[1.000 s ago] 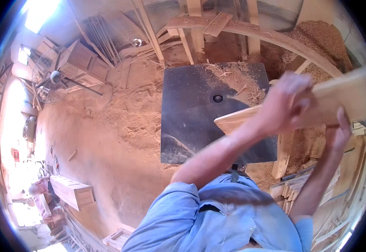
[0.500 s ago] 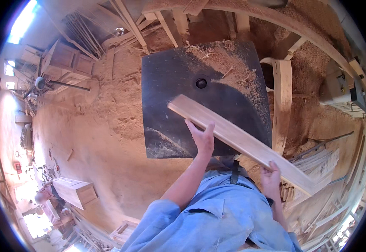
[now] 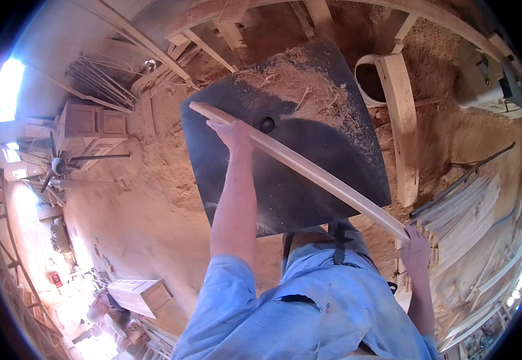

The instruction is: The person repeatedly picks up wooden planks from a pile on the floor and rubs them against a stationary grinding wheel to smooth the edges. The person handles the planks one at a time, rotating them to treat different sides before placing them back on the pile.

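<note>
A long, narrow wooden board [image 3: 312, 172] slants across a dark, square machine table [image 3: 231, 186], its narrow edge turned up. Near its far left end, my left hand [image 3: 234, 134] is closed on it, with the fingers along the left side. My right hand [image 3: 415, 249] grips the near right end, which sticks out past the table's front edge. Just beyond the board, a round black spindle [image 3: 267, 124] rises from the tabletop. Whether the board touches the spindle or rests on the table, I cannot tell.
Sawdust and shavings [image 3: 300, 78] cover the table's far part. A curved wooden piece [image 3: 400, 129] stands right of it, beside a round duct opening [image 3: 370, 83]. Stacked boards [image 3: 465, 210] lie at right. At left are a fan [image 3: 58, 165], a cabinet [image 3: 141, 295] and another person [image 3: 102, 312].
The board has turned from its broad face onto its narrow edge. My left hand has moved farther out toward its far end, and my right hand has shifted to its near end.
</note>
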A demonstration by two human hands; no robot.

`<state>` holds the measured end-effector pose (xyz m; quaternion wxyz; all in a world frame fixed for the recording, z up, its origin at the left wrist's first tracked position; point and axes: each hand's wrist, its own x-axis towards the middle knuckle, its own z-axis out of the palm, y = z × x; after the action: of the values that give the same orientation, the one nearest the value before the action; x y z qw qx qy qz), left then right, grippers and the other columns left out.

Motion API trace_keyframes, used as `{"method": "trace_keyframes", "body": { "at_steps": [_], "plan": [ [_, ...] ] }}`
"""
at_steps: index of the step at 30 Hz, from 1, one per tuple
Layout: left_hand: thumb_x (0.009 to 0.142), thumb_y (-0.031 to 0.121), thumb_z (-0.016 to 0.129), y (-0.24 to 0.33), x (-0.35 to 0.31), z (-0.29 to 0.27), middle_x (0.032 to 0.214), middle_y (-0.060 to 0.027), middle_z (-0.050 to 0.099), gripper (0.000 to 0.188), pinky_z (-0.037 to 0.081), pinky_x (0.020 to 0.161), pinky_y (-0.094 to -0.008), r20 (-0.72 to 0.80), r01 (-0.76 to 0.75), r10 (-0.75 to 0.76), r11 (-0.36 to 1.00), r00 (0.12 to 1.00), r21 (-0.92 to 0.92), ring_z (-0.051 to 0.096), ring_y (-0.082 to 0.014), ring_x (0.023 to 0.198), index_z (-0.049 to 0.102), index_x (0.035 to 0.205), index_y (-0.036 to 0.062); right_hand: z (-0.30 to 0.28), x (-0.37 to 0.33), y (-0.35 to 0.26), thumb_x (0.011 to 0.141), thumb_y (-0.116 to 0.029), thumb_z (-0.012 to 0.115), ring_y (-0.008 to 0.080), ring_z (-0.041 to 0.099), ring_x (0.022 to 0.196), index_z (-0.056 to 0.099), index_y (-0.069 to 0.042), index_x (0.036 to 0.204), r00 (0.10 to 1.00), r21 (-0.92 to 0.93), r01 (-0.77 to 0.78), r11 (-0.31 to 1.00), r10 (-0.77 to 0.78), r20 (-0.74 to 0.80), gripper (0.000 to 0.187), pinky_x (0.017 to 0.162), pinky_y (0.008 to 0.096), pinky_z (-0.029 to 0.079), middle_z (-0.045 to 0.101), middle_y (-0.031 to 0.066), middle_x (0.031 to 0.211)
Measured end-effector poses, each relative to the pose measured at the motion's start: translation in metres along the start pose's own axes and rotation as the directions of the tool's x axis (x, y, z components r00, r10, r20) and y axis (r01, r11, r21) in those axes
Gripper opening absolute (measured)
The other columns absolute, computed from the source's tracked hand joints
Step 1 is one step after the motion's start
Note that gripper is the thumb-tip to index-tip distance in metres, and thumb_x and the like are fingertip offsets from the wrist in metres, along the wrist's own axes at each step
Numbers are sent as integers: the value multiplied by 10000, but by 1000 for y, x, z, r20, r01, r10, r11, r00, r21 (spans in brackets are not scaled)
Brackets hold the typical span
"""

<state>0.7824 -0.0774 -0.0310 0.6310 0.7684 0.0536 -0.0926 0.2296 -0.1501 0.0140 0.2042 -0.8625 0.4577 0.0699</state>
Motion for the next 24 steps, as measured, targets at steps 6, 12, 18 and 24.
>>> {"method": "trace_keyframes", "body": {
  "at_steps": [6,12,18,24],
  "plan": [
    [803,-95,473,-21,15,29,1618,-263,200,892,268,1216,-350,36,-32,32,999,999,0,297,-349,1485,23,1573,-87,1,-23,63,775,-12,655,406,652,1007,659,-59,1185,990,91,-81,993,70,119,412,877,478,520,696,194,1102],
    [833,-72,506,-33,-36,36,1614,-278,211,849,232,1229,-368,90,-109,104,993,990,42,255,-350,1505,73,1562,-106,1,-68,91,764,57,587,415,652,997,656,-58,1185,981,101,-144,984,128,145,442,862,487,517,699,194,1084],
    [799,-129,455,-37,-139,44,1610,-264,228,846,178,1241,-357,93,-119,101,968,991,222,251,-340,1503,91,1563,-108,18,-168,148,753,114,586,409,665,1032,669,-31,1155,973,122,-223,967,214,84,434,896,483,538,707,201,1100],
    [790,-59,525,-59,-196,36,1627,-290,168,888,124,1256,-352,102,-53,33,979,994,198,177,-352,1533,69,1549,-136,31,-220,193,763,93,640,396,673,1062,689,1,1120,949,103,-309,945,301,92,371,936,466,542,712,214,1109]
  ]
}}
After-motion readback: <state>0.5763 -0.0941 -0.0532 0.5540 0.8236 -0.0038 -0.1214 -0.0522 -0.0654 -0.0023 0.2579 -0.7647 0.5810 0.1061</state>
